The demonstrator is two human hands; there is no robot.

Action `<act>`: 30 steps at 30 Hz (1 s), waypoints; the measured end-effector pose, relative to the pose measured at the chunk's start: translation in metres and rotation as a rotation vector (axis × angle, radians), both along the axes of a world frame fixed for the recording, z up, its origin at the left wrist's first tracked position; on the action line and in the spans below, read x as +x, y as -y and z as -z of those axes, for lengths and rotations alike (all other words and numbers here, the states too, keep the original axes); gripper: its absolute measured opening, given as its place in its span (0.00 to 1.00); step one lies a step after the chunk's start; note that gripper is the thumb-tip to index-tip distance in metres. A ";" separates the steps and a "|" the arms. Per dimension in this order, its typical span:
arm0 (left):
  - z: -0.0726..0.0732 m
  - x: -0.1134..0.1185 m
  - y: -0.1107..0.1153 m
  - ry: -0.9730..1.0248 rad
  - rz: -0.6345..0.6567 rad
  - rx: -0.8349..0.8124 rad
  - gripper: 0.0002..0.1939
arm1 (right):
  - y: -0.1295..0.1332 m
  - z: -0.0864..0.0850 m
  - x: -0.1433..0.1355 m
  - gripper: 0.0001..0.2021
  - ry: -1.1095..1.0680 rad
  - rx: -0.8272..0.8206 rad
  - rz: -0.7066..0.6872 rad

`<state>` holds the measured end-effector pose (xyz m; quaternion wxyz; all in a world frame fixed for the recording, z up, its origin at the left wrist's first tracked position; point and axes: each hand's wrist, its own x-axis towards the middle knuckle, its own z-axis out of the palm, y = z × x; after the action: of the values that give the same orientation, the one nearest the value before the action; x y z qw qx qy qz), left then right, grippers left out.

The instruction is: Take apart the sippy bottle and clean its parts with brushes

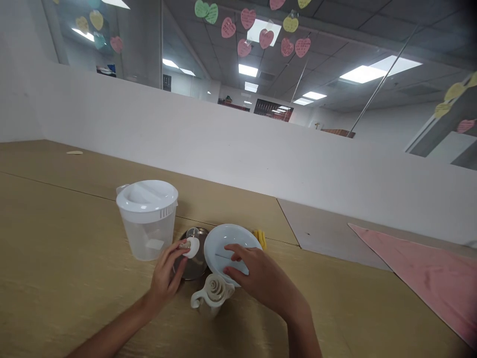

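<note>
Lower centre: left hand (pixel 164 279), fingers pinching small white piece (pixel 193 248) over metal dish (pixel 195 271). Right hand (pixel 258 272), fingers parted, right of piece, over white bowl (pixel 211 243).

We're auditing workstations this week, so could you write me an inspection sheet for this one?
Surface: tan table with visible seams; a grey section towards the right.
Job's things: small white piece; round metal tray; white bowl; lidded jug; small handled jug, coiled shape at its top.
Clutter: yellow items beyond the bowl, unclear; pink cloth; pale flat scrap.
Left hand: pinches the white piece above the tray.
Right hand: fingers apart at the bowl; contact unclear.
Cables: nothing seen.
Surroundings: white wall; glass above with heart-shaped notes.
</note>
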<state>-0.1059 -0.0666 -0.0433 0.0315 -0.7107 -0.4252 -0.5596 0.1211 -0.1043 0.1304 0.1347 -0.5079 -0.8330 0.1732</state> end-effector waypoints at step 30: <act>-0.011 0.011 0.016 0.214 0.227 -0.143 0.11 | -0.022 0.042 -0.049 0.27 -0.087 0.084 -0.209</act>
<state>-0.0945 -0.0824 -0.0325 -0.1281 -0.6908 -0.3819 -0.6004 0.0716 -0.0821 0.0883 0.1730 -0.4043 -0.8813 0.1732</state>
